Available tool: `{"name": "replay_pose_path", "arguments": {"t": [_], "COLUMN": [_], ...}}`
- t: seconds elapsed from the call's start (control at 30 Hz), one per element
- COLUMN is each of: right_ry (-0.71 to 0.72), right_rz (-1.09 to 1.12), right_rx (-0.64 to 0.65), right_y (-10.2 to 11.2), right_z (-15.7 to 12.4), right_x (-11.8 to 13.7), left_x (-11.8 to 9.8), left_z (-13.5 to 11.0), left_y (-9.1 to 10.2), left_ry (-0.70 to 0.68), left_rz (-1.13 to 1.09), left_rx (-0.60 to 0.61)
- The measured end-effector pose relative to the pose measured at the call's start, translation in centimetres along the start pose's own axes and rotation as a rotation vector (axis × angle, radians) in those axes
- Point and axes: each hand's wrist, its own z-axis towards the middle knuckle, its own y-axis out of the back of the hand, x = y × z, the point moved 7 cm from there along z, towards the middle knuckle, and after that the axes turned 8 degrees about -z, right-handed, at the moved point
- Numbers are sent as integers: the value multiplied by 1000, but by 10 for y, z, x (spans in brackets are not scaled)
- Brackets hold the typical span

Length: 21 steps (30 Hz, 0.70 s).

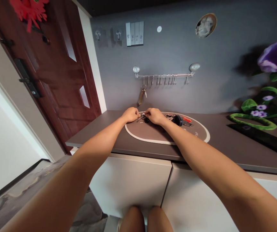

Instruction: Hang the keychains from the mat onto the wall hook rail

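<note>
Keys, a small dark and silvery bunch, caught right between the two sets of fingertips and resting on or just above the mat (too small to tell which). Left hand curled nearly closed, thumb and forefinger nipped onto the left side of the bunch. Right hand likewise curled, fingertips closed on the right side, knuckles up. Barely a gap between the two sets of fingers. Beneath the fingers, oval mat, brown with a pale rim, lying on grey-brown countertop. Just right of the right fingers, on the same mat, black key fob with more loose keys beside it, and touching or just past that a red tag. Straight beyond the fingers, up the grey wall, hook rail with a single brown key holder hanging from its leftmost hook, almost directly above the fingertips. Higher again, bank of light switches. Well left of the left fingers, dark wooden door. Well right of the right fingers, purple artificial flowers at the counter's far end. Below the fingers, towards the person, white cabinet doors under the counter.
</note>
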Motion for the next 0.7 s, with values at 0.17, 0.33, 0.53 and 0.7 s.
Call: {"name": "replay_pose_path", "arguments": {"t": [0.17, 0.33, 0.53, 0.7], "right_ry": [-6, -18, -28, -18], "right_rz": [-2, 4, 9, -13], "right_rx": [1, 15, -1, -37], "right_y": [1, 2, 8, 13], "right_z": [-1, -2, -4, -5], "right_x": [0, 2, 4, 6], "left_x": [-3, -3, -4, -1], "left_z": [-1, -2, -5, -4], "left_y": [7, 17, 34, 34], "left_ry": [35, 78, 80, 87], "left_rz": [-54, -150, -328, -624], "left_rx": [-36, -103, -267, -321]}}
